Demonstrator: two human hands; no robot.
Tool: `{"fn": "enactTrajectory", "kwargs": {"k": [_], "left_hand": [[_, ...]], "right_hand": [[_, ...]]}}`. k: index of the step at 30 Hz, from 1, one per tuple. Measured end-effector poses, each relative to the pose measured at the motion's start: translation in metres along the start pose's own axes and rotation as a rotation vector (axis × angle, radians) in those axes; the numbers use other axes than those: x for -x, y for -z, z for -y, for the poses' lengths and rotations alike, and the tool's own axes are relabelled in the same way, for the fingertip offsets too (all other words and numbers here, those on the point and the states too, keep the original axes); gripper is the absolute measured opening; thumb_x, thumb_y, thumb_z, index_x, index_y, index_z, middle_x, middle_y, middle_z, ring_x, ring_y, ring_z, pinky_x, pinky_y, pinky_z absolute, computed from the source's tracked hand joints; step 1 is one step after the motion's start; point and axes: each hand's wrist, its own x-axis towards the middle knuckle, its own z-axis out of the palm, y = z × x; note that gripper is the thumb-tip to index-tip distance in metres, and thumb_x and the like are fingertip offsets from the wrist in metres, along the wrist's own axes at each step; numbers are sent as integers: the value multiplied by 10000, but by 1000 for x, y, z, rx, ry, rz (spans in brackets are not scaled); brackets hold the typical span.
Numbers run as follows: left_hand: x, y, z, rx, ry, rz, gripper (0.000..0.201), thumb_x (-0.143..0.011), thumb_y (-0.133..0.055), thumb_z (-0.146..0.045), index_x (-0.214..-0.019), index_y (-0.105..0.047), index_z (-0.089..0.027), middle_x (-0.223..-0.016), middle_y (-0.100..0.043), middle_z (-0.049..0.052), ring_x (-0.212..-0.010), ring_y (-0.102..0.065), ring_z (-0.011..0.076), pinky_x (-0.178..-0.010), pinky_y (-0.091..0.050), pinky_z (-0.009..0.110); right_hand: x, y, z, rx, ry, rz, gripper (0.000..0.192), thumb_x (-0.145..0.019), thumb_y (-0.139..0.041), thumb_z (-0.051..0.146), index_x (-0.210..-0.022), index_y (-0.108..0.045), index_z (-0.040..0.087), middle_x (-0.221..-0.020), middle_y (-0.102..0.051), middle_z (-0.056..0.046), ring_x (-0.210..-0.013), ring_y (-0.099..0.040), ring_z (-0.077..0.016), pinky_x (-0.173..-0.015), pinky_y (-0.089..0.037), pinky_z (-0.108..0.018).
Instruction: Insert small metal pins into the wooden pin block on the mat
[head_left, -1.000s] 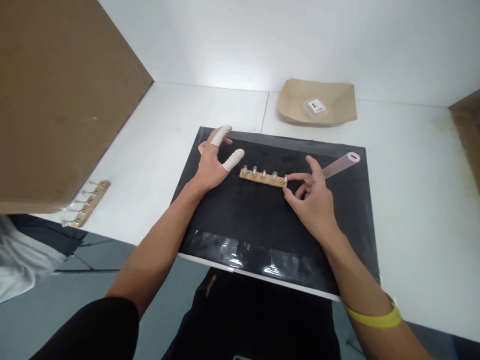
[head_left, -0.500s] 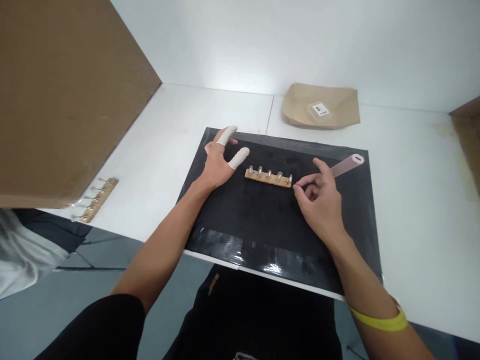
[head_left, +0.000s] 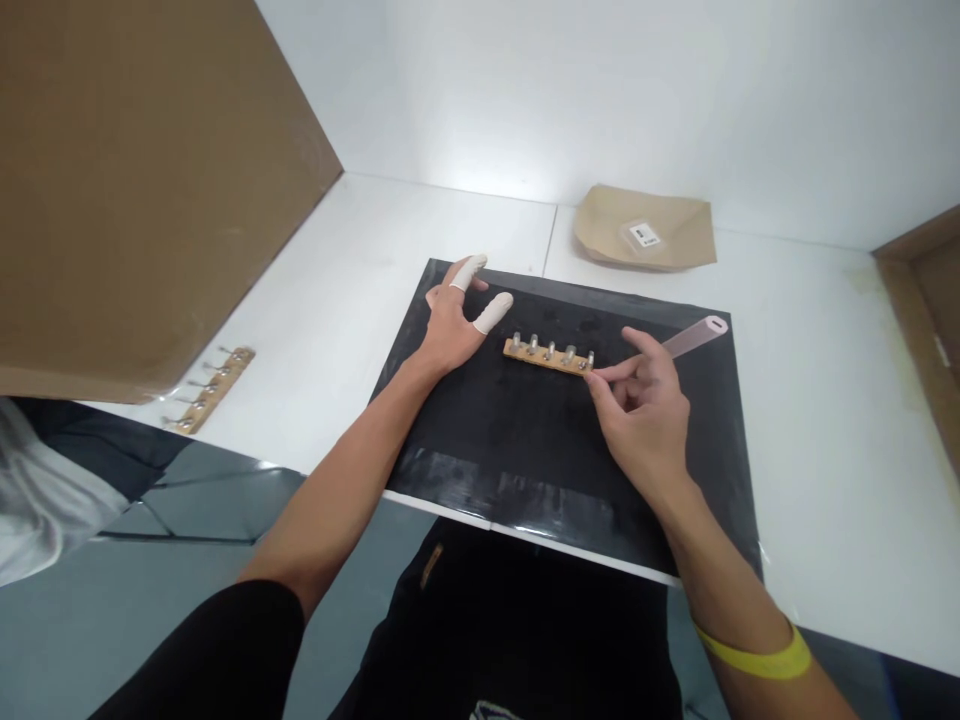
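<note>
White table (head_left: 360, 290) under me, white wall beyond, a black mat (head_left: 525, 450) laid square on it. The wooden strip (head_left: 547, 356) with five metal pegs lies on the mat's far half. My left hand (head_left: 454, 320) rests flat and open just left of it; my right hand (head_left: 645, 410) pinches its right end. A brown board (head_left: 135, 180) crowds the left; bare table lies open to the right.
</note>
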Motion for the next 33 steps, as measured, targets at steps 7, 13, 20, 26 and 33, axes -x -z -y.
{"fn": "enactTrajectory", "kwargs": {"k": [7, 13, 20, 26, 33], "left_hand": [[-1, -1, -2, 42, 19, -22, 572, -954, -617, -594, -1428, -556, -279, -1322, -688, 122, -1280, -609, 343, -1191, -327, 593], [-1, 0, -3, 99, 34, 58, 444, -987, -585, -567, -1293, -677, -259, -1268, -746, 106, -1204, -662, 324, -1180, -344, 614], [2, -2, 0, 104, 34, 115, 511, -1024, -492, -625, -1275, -711, -238, -1153, -793, 117, -1221, -663, 334, -1196, -305, 664], [1, -3, 3, 94, 2, 142, 580, -1011, -430, -685, -1038, -779, -222, -1075, -789, 135, -1295, -631, 368, -1179, -303, 703], [3, -2, 2, 107, -37, 194, 523, -1048, -369, -615, -1090, -703, -215, -827, -799, 121, -1173, -692, 349, -1163, -311, 739]], "right_hand": [[-1, -2, 8, -17, -2, -31, 681, -892, -710, 348, -1500, -420, 247, -1122, -716, -46, -523, -560, -89, -495, -484, -277], [0, -3, 3, -74, -11, -79, 618, -901, -701, 352, -1448, -442, 226, -1161, -685, -56, -534, -536, -62, -483, -440, -248], [19, -10, 13, 2, -14, -32, 562, -922, -631, 358, -1436, -442, 231, -1134, -687, -56, -516, -519, -78, -483, -450, -264], [44, -29, 26, 90, -30, 147, 608, -931, -592, 354, -1502, -406, 258, -1180, -716, -54, -521, -574, -94, -531, -481, -293], [57, -45, 30, 23, -71, 277, 626, -944, -572, 376, -1518, -376, 221, -1265, -696, -88, -575, -627, -111, -612, -519, -327]]}}
